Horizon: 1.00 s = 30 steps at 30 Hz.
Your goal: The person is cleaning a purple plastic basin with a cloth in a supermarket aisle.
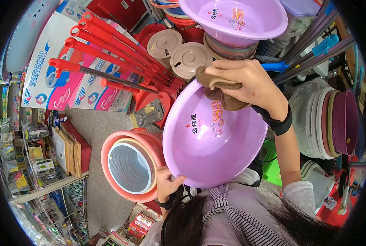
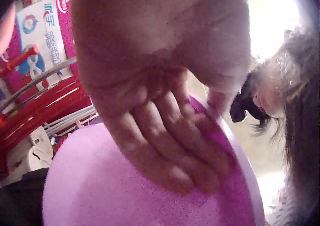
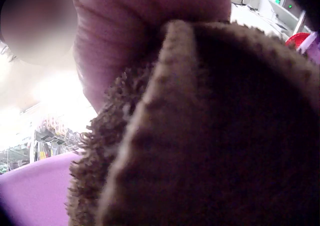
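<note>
A light purple plastic basin [image 1: 215, 160] with printed characters and a small cartoon is tilted in front of the person's chest. At its lower left rim the left hand [image 1: 167, 183] grips the edge, thumb over the rim. The left wrist view shows that hand's fingers [image 2: 170, 141] spread along the basin's outer wall. My right hand [image 1: 248, 80] holds a bunched brown cloth [image 1: 234, 103] at the basin's far upper rim. Seen from the right wrist, the fuzzy cloth [image 3: 215, 136] with its stitched edge fills most of the view and hides the fingertips.
Another purple basin [image 1: 256, 35] tops a stack at the back. Red-handled brooms [image 1: 121, 47] lean beside cartons [image 1: 47, 82] at the left. Nested baskets [image 1: 129, 168] stand on the floor left of the held basin. Stacked tubs [image 1: 314, 119] and metal poles [image 1: 314, 53] crowd the right side.
</note>
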Each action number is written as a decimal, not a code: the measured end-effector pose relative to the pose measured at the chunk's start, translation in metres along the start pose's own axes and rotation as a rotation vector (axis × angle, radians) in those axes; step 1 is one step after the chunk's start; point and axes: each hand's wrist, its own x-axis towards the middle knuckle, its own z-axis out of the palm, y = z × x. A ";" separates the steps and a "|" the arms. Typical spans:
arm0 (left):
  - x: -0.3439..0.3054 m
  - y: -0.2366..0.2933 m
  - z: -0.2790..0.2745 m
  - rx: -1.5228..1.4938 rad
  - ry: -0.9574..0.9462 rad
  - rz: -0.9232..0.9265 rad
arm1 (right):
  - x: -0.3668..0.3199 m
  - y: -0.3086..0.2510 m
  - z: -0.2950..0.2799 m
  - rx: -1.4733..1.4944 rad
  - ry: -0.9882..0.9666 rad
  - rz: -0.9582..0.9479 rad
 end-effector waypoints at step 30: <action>0.021 0.011 0.006 -0.252 0.398 -0.240 | -0.022 -0.059 0.097 -0.243 0.289 0.433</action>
